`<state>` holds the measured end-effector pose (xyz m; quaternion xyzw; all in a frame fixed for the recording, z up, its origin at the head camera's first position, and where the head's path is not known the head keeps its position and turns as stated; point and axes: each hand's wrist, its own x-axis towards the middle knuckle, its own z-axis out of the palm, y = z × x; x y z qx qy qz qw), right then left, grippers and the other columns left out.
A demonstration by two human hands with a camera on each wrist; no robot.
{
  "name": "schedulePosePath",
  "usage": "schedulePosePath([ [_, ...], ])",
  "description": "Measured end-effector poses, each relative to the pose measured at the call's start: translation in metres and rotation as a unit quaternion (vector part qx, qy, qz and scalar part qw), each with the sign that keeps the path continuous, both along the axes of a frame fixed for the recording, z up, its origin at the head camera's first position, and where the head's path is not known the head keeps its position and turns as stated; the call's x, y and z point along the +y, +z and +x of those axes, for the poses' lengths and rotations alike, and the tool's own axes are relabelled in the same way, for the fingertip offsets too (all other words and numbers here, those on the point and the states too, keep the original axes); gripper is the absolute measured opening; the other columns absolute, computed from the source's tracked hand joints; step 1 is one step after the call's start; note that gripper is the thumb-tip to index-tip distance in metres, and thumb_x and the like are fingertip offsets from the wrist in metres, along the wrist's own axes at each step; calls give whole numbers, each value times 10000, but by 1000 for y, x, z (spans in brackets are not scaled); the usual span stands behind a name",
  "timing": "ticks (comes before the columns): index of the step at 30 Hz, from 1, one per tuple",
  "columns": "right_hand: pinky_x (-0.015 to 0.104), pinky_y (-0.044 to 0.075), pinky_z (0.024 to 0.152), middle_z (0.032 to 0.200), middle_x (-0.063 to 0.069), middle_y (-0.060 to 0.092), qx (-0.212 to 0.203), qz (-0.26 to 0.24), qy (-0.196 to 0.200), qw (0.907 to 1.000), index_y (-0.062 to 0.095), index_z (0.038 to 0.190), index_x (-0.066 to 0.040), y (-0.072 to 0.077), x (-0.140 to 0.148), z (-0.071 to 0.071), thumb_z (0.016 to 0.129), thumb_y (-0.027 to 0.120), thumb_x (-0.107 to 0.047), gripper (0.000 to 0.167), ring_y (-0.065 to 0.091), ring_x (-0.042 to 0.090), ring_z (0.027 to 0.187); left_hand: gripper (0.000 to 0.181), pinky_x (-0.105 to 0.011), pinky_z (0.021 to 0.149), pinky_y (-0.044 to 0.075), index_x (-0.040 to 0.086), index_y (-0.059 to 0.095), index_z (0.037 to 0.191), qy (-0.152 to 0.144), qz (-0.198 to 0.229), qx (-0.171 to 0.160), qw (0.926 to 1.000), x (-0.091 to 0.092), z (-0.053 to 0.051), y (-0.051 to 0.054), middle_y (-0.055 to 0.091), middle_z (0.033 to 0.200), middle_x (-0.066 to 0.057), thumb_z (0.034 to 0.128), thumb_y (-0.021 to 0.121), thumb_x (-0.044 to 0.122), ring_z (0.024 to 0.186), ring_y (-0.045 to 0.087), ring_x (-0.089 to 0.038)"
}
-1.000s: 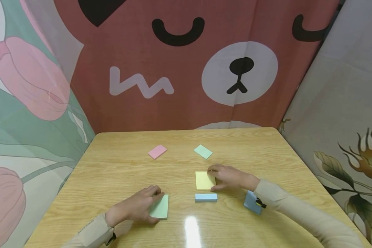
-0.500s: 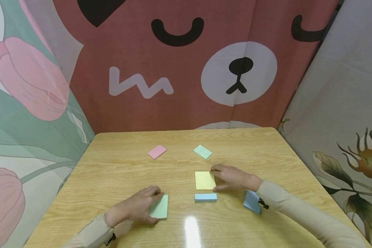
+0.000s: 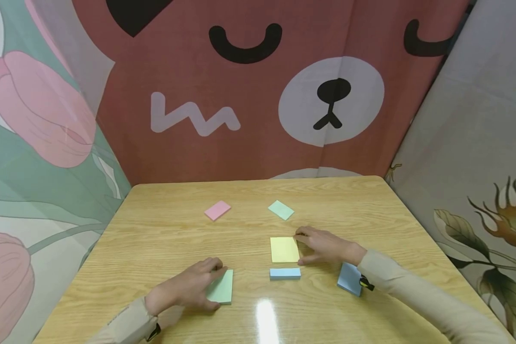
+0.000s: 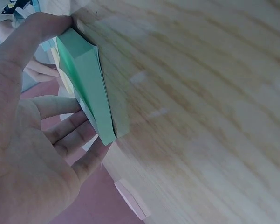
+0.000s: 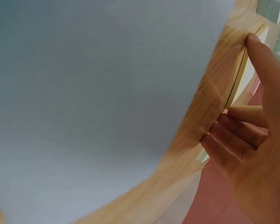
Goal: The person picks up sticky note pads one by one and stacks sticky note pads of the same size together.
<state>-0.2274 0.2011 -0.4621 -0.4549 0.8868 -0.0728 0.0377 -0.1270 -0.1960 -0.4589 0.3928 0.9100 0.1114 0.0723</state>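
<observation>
On the wooden table (image 3: 172, 243) before a red bear-print curtain (image 3: 241, 157) lies the yellow pad (image 3: 283, 250). At its right edge, the right hand (image 3: 323, 245) has fingers apart; at its near left, the left hand (image 3: 190, 286) grips the green pad (image 3: 224, 288).

In the head view, the left hand (image 3: 191, 285) covers the left part of the green pad (image 3: 223, 287), and the right sleeve (image 3: 413, 287) hides a corner of the darker blue pad (image 3: 348, 279). The left sleeve (image 3: 124, 326), right sleeve and table (image 3: 163, 215) run off the bottom edge. In the left wrist view, the yellow pad (image 3: 284, 249) is mostly hidden. In the right wrist view, a broad blue-grey surface (image 5: 98, 93) is cut off at the top and left.
</observation>
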Motion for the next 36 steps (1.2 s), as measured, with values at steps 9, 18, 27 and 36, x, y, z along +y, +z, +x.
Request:
schedulePosePath([
  [9, 432, 494, 936, 1353, 168, 488, -124, -15, -76, 9999, 516, 1377, 65, -1, 0, -1, 895, 676, -514, 769, 503, 283, 1202, 832, -306, 931, 481, -46, 532, 1376, 27, -38, -31, 10000, 1, -1, 0, 485, 1249, -33, 773, 784, 469, 1078, 459, -117],
  [18, 442, 487, 950, 1363, 166, 479, -122, 49, -160, 9998, 513, 1380, 63, -4, -1, -3, 887, 675, -528, 787, 496, 297, 1219, 828, -308, 932, 487, -66, 533, 1366, -31, -49, 1, 10000, 2, -1, 4, 487, 1234, -44, 775, 790, 454, 1070, 469, -127],
  [27, 448, 481, 957, 1357, 175, 478, -146, 37, -152, 9998, 509, 1374, 75, -3, -1, -2, 891, 658, -541, 797, 495, 301, 1217, 841, -304, 922, 484, -60, 515, 1385, 133, -103, -105, 9998, 4, 0, 3, 475, 1229, -50, 764, 786, 439, 1061, 458, -130],
  [36, 442, 483, 959, 1357, 181, 475, -219, 17, -123, 9997, 505, 1374, 84, -2, -2, -1, 893, 672, -509, 781, 501, 302, 1214, 847, -264, 881, 482, -52, 516, 1389, 215, -170, -167, 9995, 7, -1, 1, 465, 1184, -31, 759, 788, 445, 1029, 432, -123],
])
